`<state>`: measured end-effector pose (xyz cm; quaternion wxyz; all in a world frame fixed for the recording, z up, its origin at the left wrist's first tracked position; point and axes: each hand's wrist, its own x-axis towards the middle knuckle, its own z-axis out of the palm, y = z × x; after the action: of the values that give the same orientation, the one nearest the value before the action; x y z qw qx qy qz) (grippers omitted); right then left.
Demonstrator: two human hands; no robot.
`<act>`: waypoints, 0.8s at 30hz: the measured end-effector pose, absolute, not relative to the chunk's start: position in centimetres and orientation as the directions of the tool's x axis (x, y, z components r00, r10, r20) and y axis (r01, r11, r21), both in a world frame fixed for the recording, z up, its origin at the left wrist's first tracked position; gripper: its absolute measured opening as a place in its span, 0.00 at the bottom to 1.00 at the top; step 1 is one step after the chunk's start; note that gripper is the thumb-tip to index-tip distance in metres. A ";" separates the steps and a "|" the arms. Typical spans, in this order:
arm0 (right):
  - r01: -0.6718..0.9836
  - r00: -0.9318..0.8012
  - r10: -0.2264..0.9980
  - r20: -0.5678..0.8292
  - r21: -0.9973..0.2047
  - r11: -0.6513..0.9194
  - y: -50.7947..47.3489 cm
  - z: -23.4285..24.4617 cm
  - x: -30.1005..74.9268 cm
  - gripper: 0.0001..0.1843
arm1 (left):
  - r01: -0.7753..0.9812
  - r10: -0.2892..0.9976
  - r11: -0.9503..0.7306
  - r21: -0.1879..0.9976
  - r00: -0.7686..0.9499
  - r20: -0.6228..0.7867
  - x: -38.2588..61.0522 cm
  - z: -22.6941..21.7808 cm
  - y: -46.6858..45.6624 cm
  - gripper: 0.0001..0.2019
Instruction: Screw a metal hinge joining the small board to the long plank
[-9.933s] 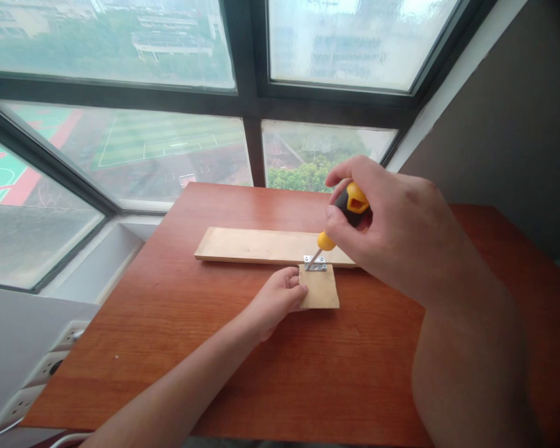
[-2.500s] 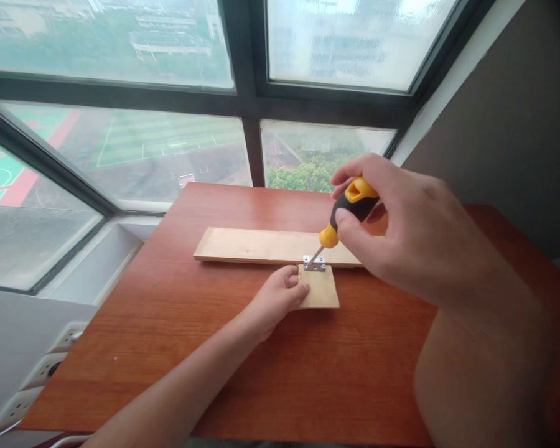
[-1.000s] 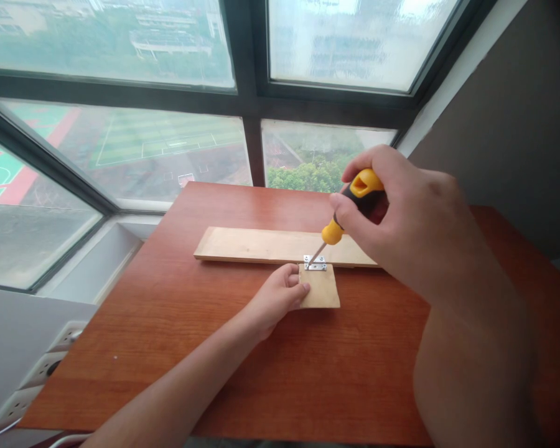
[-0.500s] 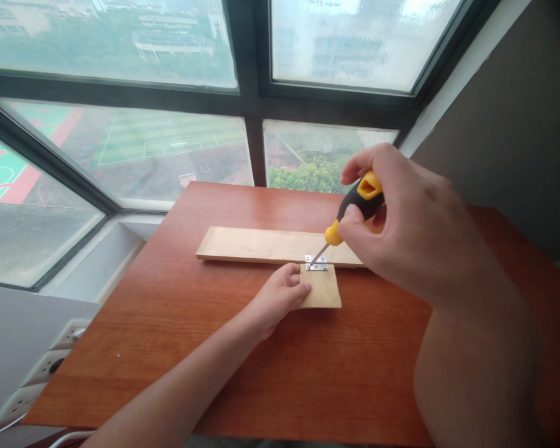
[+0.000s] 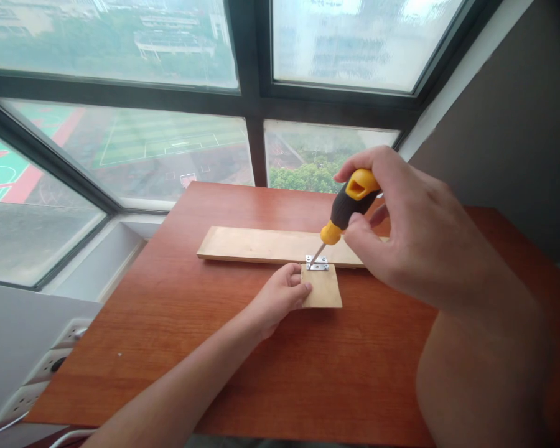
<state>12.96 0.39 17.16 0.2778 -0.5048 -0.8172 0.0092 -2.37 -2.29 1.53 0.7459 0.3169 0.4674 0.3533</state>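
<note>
My right hand [image 5: 401, 230] grips a screwdriver [image 5: 353, 202] by its black and yellow handle, thumb and fingers curled around it. The shaft slants down to the left, and its tip meets the near left part of a silver metal hinge [image 5: 318, 267]. That hinge spans the joint between a long wooden board [image 5: 261, 244] and a small wooden piece [image 5: 324, 292]. My left hand [image 5: 284, 292] pinches the small piece at its left edge, thumb on top. Whether a screw sits under the tip is too small to tell.
Everything rests on a reddish-brown table [image 5: 242, 386]. Large windows with dark frames [image 5: 256, 106] stand behind it. Wall sockets [image 5: 44, 367] and a white cable [image 5: 74, 435] are at the lower left, and a grey wall [image 5: 508, 143] is on the right.
The screwdriver handle has turned and shifted slightly left within my right hand's fingers. The tip remains on the hinge; my left hand and both wooden pieces look unmoved.
</note>
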 end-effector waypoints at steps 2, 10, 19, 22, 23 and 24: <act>0.848 -0.307 0.837 0.453 -0.269 0.456 0.4 17.1 12.8 0.14 | -0.237 0.824 0.550 0.801 0.314 -0.472 -2.4 1.6 -2.3 0.15; 0.850 -0.284 0.833 0.474 -0.278 0.448 0.5 17.0 12.8 0.14 | -0.216 0.821 0.552 0.805 0.310 -0.480 -2.3 1.6 -2.2 0.13; 0.887 -0.236 0.820 0.521 -0.229 0.401 1.0 16.7 12.7 0.13 | -0.201 0.821 0.553 0.809 0.299 -0.487 -2.3 1.6 -2.3 0.12; 0.852 -0.292 0.824 0.487 -0.260 0.455 0.7 16.8 12.9 0.13 | -0.217 0.826 0.544 0.811 0.307 -0.472 -2.3 1.5 -2.3 0.12; 0.838 -0.316 0.822 0.474 -0.267 0.475 0.6 16.9 12.9 0.15 | -0.222 0.828 0.541 0.811 0.310 -0.467 -2.3 1.4 -2.3 0.12; 0.830 -0.333 0.821 0.464 -0.270 0.489 0.5 16.9 12.9 0.16 | -0.225 0.829 0.539 0.812 0.312 -0.464 -2.3 1.4 -2.3 0.12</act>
<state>12.93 0.51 16.94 0.2795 -0.5056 -0.8162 -0.0078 -2.34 -2.26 1.40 0.7427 0.3234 0.4668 0.3549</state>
